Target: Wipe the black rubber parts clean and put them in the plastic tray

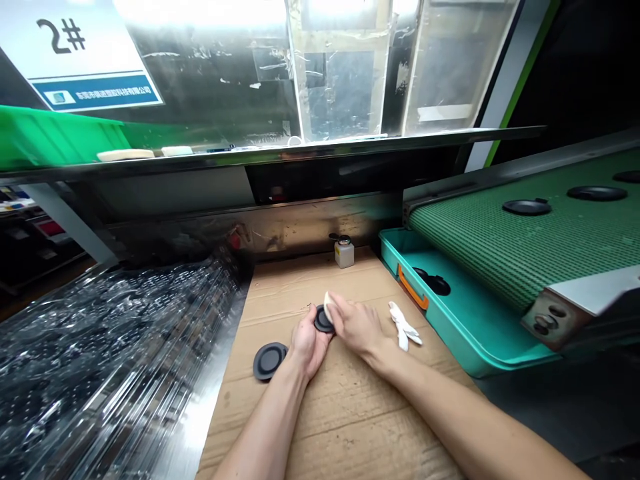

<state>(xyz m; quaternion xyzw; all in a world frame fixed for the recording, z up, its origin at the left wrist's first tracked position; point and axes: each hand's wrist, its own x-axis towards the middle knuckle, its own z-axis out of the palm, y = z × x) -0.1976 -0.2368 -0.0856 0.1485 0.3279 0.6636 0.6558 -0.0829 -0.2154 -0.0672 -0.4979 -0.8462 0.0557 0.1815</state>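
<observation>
A round black disc-shaped part [325,320] rests in my left hand [306,343], with the fingers closed around its edge. My right hand [356,327] pinches a white pad or folded cloth [327,305] against the top of that part. Left of my left wrist, a second dark round part [270,361] with a raised ring lies flat on the cardboard sheet [325,427]. A crumpled strip of white cloth [403,328] lies to the right of my right hand.
A small white bottle [345,253] stands at the cardboard's far edge. On the right, a teal bin [480,347] holds black parts below a green conveyor belt [560,233] carrying more discs. Clear plastic trays [115,360] fill the left. A metal shelf [280,157] crosses ahead.
</observation>
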